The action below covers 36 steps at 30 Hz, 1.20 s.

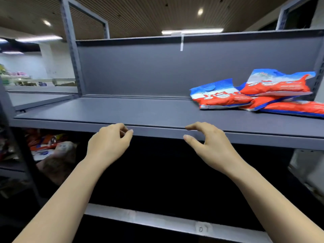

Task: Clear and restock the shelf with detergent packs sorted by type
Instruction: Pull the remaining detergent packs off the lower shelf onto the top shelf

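Hands hovering at the front edge of a grey shelf, both holding nothing.

Left hand and right hand have loosely curled fingers with nothing in them, just before the shelf lip. Red, white and blue detergent packs lie overlapping in a loose pile at the shelf's right end, against the back panel. More packs sit blurred on a lower level at left.

Shop: steel shelving, detergent packs

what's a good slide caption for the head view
Both hands, left and right, hover empty at the grey shelf edge, with red-and-blue detergent packs piled at its right end.
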Motion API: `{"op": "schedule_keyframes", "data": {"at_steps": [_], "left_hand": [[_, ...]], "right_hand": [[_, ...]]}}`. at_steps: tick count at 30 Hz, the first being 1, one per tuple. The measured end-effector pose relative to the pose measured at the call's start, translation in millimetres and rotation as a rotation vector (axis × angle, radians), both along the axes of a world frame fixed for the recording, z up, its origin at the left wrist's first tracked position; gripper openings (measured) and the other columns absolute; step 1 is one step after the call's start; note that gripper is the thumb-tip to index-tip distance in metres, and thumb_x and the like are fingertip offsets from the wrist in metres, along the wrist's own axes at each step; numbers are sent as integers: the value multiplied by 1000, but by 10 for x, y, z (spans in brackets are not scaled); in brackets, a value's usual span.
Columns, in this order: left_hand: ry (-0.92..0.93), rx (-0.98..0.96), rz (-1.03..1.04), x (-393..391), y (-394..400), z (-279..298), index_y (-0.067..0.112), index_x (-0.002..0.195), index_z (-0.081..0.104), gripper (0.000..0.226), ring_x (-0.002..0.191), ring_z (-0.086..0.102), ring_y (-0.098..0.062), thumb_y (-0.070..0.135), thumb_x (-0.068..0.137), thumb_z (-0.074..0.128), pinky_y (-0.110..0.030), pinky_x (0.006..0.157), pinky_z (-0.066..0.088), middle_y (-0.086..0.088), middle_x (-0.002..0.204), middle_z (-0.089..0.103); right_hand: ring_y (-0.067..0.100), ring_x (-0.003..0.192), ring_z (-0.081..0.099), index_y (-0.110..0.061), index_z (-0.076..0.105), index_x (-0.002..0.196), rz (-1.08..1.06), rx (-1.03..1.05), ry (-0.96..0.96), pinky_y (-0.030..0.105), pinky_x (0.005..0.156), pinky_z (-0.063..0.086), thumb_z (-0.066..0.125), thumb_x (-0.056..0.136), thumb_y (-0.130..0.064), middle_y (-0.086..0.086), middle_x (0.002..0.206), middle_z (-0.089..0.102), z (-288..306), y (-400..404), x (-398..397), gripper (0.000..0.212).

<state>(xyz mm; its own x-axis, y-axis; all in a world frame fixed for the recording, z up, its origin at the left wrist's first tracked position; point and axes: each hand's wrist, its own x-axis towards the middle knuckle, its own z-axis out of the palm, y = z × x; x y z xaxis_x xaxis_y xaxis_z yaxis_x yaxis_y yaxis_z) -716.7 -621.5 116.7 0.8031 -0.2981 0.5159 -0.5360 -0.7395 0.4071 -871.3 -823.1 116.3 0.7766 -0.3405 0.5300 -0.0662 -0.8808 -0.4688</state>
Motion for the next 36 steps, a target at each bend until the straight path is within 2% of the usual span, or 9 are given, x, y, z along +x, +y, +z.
{"op": "schedule_keyframes", "data": {"at_steps": [4,10,13,17,20,28,32,36], "left_hand": [[-11,37,-31,423,594,-154,26,88,65,26,95,61,-22,46,90,49,-31,74,45,7,93,68],[36,47,-54,1016,1464,-434,30,91,64,24,92,61,-13,47,90,47,-31,72,47,13,92,67],[67,61,-19,1271,1852,-551,31,95,64,24,90,60,-10,46,93,45,-29,71,44,14,92,66],[114,90,38,1639,2307,-656,31,97,62,25,88,60,-12,47,94,42,-30,71,48,14,93,66],[123,94,95,1920,2568,-709,30,97,61,24,86,59,-13,46,95,43,-29,66,45,13,91,65],[152,85,190,2633,3169,-840,32,95,60,21,79,59,-11,47,95,45,-29,67,48,15,88,64],[181,123,263,2998,3490,-864,30,99,60,22,62,55,-8,45,96,43,-24,49,37,15,71,57],[207,134,334,3318,3718,-951,29,100,60,26,53,47,-7,47,96,43,-25,47,31,14,60,50]], "right_hand": [[9,119,49,-28,60,117,-9,-11,20,33,103,37,57,90,-39,-13,121,60,-187,586,395,30],[7,119,48,-31,57,121,44,0,128,33,104,37,55,89,-43,-14,123,58,-486,1442,1080,34],[7,121,47,-33,54,125,95,2,193,31,104,37,53,90,-45,-15,126,56,-586,1824,1446,37],[6,124,45,-33,50,129,156,-15,250,28,104,36,50,92,-47,-15,131,53,-676,2237,1947,40],[6,125,44,-33,48,131,201,-23,272,28,105,35,48,93,-47,-15,133,51,-723,2496,2298,41],[6,125,43,-34,47,132,329,-36,299,27,105,36,47,94,-48,-16,133,50,-942,3054,3128,40],[5,123,44,-34,48,130,415,-39,314,26,101,38,47,93,-49,-16,131,52,-1035,3356,3540,40],[4,119,47,-34,50,127,516,-33,359,26,99,40,48,93,-48,-16,125,54,-1113,3688,3840,37]]}}
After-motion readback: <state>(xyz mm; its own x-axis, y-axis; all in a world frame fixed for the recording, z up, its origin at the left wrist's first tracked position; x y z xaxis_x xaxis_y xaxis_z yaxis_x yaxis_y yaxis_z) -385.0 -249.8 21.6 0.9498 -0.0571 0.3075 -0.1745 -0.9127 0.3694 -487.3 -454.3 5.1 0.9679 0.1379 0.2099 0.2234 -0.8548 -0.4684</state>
